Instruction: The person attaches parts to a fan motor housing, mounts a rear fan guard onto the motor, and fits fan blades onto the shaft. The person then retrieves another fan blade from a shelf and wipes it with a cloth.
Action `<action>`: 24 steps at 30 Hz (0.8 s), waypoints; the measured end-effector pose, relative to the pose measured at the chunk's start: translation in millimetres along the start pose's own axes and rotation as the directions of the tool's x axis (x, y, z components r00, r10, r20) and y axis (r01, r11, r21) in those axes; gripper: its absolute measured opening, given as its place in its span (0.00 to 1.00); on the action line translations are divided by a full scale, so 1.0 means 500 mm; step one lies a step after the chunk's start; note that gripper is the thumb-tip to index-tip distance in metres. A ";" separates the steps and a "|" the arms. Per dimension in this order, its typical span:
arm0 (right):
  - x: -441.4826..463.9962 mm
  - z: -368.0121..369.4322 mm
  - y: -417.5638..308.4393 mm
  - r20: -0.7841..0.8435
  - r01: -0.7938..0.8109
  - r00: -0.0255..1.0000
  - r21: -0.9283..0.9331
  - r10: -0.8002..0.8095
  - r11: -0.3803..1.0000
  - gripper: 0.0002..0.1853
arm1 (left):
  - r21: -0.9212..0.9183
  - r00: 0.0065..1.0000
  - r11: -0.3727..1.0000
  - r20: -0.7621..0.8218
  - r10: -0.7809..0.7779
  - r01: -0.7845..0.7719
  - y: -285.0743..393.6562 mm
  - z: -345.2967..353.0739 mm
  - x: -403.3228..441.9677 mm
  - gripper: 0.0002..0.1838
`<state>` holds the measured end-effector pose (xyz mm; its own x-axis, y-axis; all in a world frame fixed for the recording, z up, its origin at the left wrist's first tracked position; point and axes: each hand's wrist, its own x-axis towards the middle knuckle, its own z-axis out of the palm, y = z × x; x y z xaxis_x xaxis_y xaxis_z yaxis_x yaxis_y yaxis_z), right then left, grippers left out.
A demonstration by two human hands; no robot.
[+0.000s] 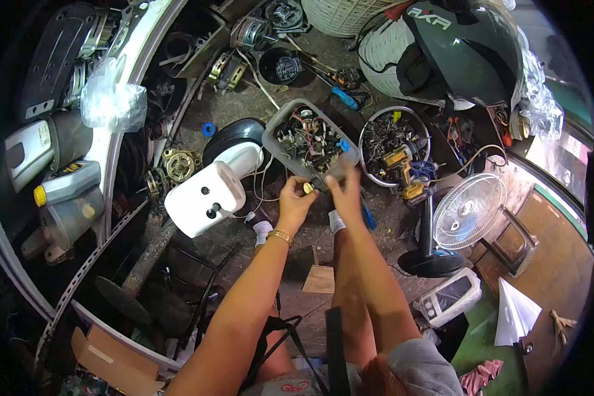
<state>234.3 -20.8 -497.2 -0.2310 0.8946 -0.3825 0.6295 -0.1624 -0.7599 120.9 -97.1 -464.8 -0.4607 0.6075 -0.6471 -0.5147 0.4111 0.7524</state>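
Observation:
My left hand, with a bracelet at the wrist, is closed on a small pale-yellow piece between thumb and fingers; its exact kind is too small to tell. Close beside it is my right hand, its fingers smeared by motion, so whether they hold anything cannot be made out. Both hands are at the near edge of a grey plastic tub filled with wires, connectors and small electrical parts. A bright blue part lies at the tub's right side.
Right of the tub stands a round metal basin of dark scraps, with a yellow cordless drill on its edge. A white fan body lies to the left, a fan with a wire cage to the right. A blue-handled screwdriver lies beyond.

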 end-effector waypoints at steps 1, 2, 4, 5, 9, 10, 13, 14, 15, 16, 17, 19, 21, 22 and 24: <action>-0.011 -0.005 -0.017 0.290 -0.099 0.957 0.258 0.021 0.961 0.24 | -0.006 1.000 1.000 0.000 -0.002 0.002 0.000 0.012 -0.006 0.15; -0.013 -0.010 -0.032 0.294 -0.098 0.956 0.254 0.020 0.962 0.24 | 0.016 1.000 1.000 -0.001 -0.009 0.009 0.000 0.023 -0.013 0.14; -0.010 0.002 -0.060 0.408 -0.219 0.909 0.302 0.082 0.928 0.14 | 0.142 0.999 0.989 -0.033 0.042 -0.037 0.011 0.034 -0.014 0.14; -0.005 0.011 -0.066 0.345 -0.228 0.930 0.286 0.122 0.931 0.11 | 0.315 0.996 0.949 -0.080 0.037 -0.010 0.014 0.033 -0.021 0.15; 0.029 0.029 -0.073 0.485 -0.335 0.867 0.397 0.115 0.855 0.12 | 0.443 0.987 0.895 -0.117 0.113 -0.050 0.016 0.021 0.005 0.18; 0.037 0.036 -0.062 0.513 -0.351 0.849 0.374 0.124 0.858 0.12 | 0.440 0.988 0.895 -0.093 0.124 -0.071 0.017 0.018 0.011 0.18; 0.043 0.040 -0.060 0.509 -0.377 0.846 0.357 0.161 0.854 0.12 | 0.417 0.995 0.906 -0.045 0.094 -0.067 0.030 0.020 0.022 0.18; 0.045 0.043 -0.065 0.484 -0.387 0.856 0.368 0.181 0.845 0.12 | 0.509 0.998 0.859 0.002 0.070 -0.061 0.038 0.021 0.029 0.18; 0.046 0.047 -0.058 0.486 -0.388 0.855 0.364 0.183 0.846 0.12 | 0.595 0.998 0.802 0.043 0.038 -0.056 0.036 0.020 0.031 0.18; 0.049 0.055 -0.048 0.471 -0.404 0.860 0.388 0.199 0.829 0.13 | 0.592 0.998 0.804 0.040 0.039 -0.055 0.033 0.021 0.032 0.18; 0.053 0.063 -0.041 0.454 -0.417 0.865 0.412 0.214 0.810 0.13 | 0.646 0.997 0.760 0.024 0.071 -0.069 0.032 0.024 0.034 0.18; 0.059 0.079 -0.026 0.456 -0.392 0.871 0.426 0.180 0.815 0.12 | 0.694 0.995 0.714 0.019 0.102 -0.086 0.045 0.031 0.033 0.18; 0.067 0.098 0.003 0.448 -0.365 0.881 0.439 0.153 0.821 0.12 | 0.742 0.999 0.671 -0.021 0.033 -0.007 0.062 0.032 0.029 0.18; 0.072 0.112 0.024 0.447 -0.364 0.882 0.447 0.148 0.817 0.12 | 0.752 0.998 0.659 -0.027 0.049 -0.012 0.063 0.033 0.027 0.18; 0.071 0.131 0.049 0.470 -0.425 0.865 0.505 0.173 0.751 0.11 | 0.752 0.999 0.659 -0.019 0.051 -0.019 0.066 0.032 0.033 0.19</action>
<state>193.0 -20.1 -563.8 -0.4396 0.5503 -0.7099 0.1967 -0.7122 -0.6739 108.0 -62.5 -448.9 -0.5002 0.6146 -0.6100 0.2134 0.7702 0.6011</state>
